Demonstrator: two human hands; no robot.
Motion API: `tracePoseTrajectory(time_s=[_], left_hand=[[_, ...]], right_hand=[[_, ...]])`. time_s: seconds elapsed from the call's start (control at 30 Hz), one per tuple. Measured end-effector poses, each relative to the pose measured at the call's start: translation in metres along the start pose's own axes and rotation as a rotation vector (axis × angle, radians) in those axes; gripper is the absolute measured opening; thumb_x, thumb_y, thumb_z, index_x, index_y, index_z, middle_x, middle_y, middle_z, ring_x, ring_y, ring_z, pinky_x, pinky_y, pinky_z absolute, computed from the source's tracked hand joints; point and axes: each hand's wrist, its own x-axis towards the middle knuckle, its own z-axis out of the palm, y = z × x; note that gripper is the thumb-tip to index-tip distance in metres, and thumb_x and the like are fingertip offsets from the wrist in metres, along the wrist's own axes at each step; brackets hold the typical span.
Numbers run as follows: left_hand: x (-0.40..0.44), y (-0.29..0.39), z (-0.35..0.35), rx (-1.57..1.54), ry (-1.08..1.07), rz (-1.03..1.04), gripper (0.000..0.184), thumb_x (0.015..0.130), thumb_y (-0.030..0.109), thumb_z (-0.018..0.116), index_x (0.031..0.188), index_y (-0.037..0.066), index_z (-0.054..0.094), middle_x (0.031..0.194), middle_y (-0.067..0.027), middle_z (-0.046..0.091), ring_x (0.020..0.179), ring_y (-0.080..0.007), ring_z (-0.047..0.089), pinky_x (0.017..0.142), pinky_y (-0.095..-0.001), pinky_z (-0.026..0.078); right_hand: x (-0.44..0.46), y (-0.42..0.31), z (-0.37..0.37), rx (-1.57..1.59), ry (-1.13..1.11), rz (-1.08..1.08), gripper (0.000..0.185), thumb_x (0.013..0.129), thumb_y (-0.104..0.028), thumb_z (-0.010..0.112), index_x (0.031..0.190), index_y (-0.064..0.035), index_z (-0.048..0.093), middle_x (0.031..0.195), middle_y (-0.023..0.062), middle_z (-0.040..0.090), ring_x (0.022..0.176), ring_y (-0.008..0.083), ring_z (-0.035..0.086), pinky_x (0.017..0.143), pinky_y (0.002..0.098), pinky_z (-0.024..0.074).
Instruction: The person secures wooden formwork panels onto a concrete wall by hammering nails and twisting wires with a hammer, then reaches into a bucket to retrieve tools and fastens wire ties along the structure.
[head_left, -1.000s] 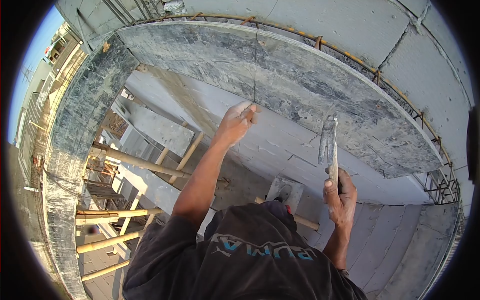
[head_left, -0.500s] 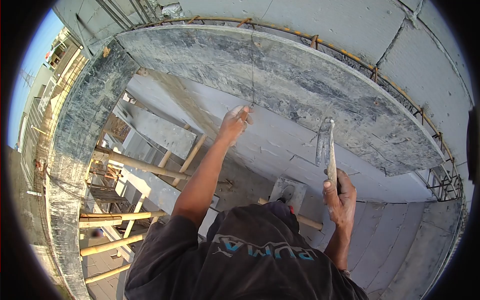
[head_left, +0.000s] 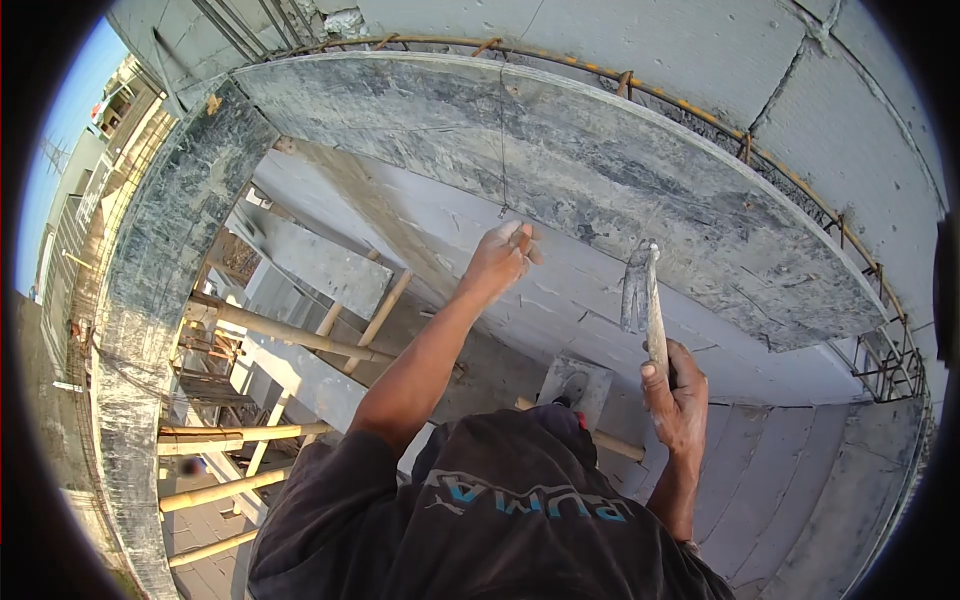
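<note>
In my right hand [head_left: 682,395] is a claw hammer [head_left: 655,315], gripped by its handle with the dusty head pointing up in front of the formwork board [head_left: 400,105]. My left hand [head_left: 500,262] is raised near the board's lower edge with its fingers curled in; whether anything is inside them I cannot make out. Just above those fingers, a thin wire [head_left: 503,150] hangs down the board's face, its lower end near the edge. A small gap shows between wire and hand.
Rusty rebar [head_left: 690,103] runs along the board's top edge beside a grey block wall [head_left: 690,45]. A second board [head_left: 185,200] stands on the left. Below are wooden poles [head_left: 240,433] and a pale wall [head_left: 420,200]. A rebar cage [head_left: 890,362] sticks out at right.
My left hand has dropped slightly and shifted right, away from the wire's lower end. The hammer has turned a little and moved slightly left.
</note>
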Motion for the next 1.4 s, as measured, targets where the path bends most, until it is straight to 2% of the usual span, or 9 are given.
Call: tracePoseTrajectory(time_s=[0.13,0.23,0.47,0.67,0.77,0.87,0.97,1.17,1.4], left_hand=[[-0.003,0.024,-0.026,-0.092,-0.008,0.077,0.043,0.100,0.044,0.057,0.114,0.004,0.058,0.078,-0.0018,0.059,0.055,-0.0054,0.044,0.049,-0.0223,0.034],[0.015,-0.007,-0.050,-0.060,0.238,0.050,0.047,0.101,0.045,0.055,0.115,0.000,0.057,0.077,-0.0048,0.060,0.055,-0.0065,0.046,0.048,-0.0224,0.036],[-0.003,0.008,0.010,0.087,-0.023,0.053,0.049,0.100,0.046,0.057,0.116,0.000,0.057,0.074,-0.0014,0.057,0.057,-0.0071,0.048,0.050,-0.0233,0.035],[0.013,0.008,-0.057,0.068,0.176,0.147,0.047,0.100,0.044,0.058,0.114,-0.001,0.062,0.070,-0.0002,0.056,0.059,-0.0077,0.049,0.052,-0.0232,0.036],[0.024,-0.008,-0.047,0.167,0.113,-0.038,0.049,0.100,0.047,0.058,0.111,-0.001,0.064,0.069,0.0005,0.055,0.059,-0.0073,0.047,0.052,-0.0232,0.036],[0.011,-0.003,-0.022,0.367,0.010,0.005,0.051,0.099,0.049,0.057,0.111,0.000,0.064,0.068,0.0009,0.053,0.059,-0.0068,0.045,0.052,-0.0237,0.035],[-0.003,0.023,-0.016,0.281,-0.020,0.072,0.051,0.098,0.051,0.057,0.109,0.002,0.065,0.065,0.0015,0.051,0.058,-0.0067,0.042,0.051,-0.0236,0.033],[0.010,0.001,-0.031,-0.031,0.211,0.213,0.049,0.097,0.052,0.059,0.105,0.003,0.063,0.061,0.0030,0.046,0.055,-0.0060,0.042,0.049,-0.0228,0.028],[0.024,0.002,-0.051,-0.247,0.180,0.010,0.039,0.093,0.045,0.069,0.104,0.009,0.060,0.064,0.0053,0.047,0.056,-0.0067,0.044,0.049,-0.0232,0.031]], right_hand=[[0.000,0.001,-0.001,-0.019,0.006,-0.019,0.052,0.093,-0.044,0.068,0.115,0.0029,0.063,0.069,0.0080,0.055,0.063,0.0141,0.050,0.060,0.0327,0.0439],[-0.001,0.002,0.000,-0.012,0.004,-0.005,0.052,0.093,-0.044,0.067,0.115,0.0027,0.063,0.069,0.0083,0.056,0.064,0.0142,0.050,0.060,0.0328,0.0441],[0.000,-0.001,-0.004,-0.064,-0.005,-0.038,0.052,0.093,-0.045,0.067,0.114,0.0023,0.063,0.070,0.0080,0.057,0.065,0.0142,0.051,0.060,0.0328,0.0442],[-0.005,0.005,-0.006,-0.002,-0.004,0.048,0.052,0.093,-0.045,0.067,0.114,0.0025,0.063,0.071,0.0087,0.057,0.065,0.0145,0.052,0.060,0.0330,0.0441],[-0.005,0.008,-0.005,-0.030,0.020,0.026,0.051,0.093,-0.044,0.067,0.114,0.0025,0.063,0.072,0.0091,0.057,0.065,0.0144,0.051,0.060,0.0329,0.0438],[-0.007,0.005,-0.009,-0.026,-0.017,0.026,0.051,0.093,-0.044,0.067,0.114,0.0026,0.063,0.074,0.0099,0.057,0.066,0.0145,0.051,0.060,0.0332,0.0436],[-0.007,0.006,-0.008,-0.014,-0.026,0.043,0.051,0.093,-0.044,0.067,0.114,0.0028,0.063,0.074,0.0102,0.057,0.065,0.0151,0.050,0.060,0.0337,0.0437],[-0.005,0.007,-0.006,-0.033,-0.024,0.027,0.050,0.093,-0.043,0.067,0.114,0.0022,0.063,0.072,0.0100,0.056,0.064,0.0166,0.050,0.060,0.0341,0.0436],[-0.014,0.008,-0.011,-0.065,0.003,0.008,0.050,0.093,-0.043,0.068,0.114,0.0022,0.063,0.072,0.0101,0.055,0.064,0.0164,0.050,0.060,0.0343,0.0435]])
